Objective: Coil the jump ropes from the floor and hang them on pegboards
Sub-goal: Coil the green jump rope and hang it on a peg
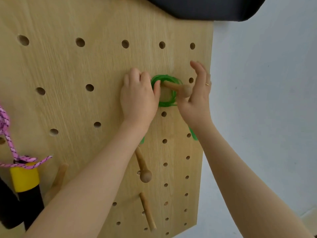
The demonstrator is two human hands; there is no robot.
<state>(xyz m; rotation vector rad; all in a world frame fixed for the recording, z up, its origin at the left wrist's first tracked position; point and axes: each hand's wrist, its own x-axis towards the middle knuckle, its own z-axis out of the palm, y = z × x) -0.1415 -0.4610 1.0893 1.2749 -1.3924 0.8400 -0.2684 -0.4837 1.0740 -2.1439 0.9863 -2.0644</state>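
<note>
Gripping the coiled green plastic jump rope (164, 90) looped around the round-knobbed wooden peg (176, 87), the left hand (139, 98) sits nearer than the spread right hand (197, 93).

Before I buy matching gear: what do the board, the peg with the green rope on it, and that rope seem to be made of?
The pegboard looks like light wood or wood veneer, matte, with visible grain. The peg looks like turned wood with a smooth rounded knob. The green rope looks like thin glossy plastic cord, slightly translucent; I cannot confirm which plastic.

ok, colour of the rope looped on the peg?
Green, clearest in the head view.
</note>
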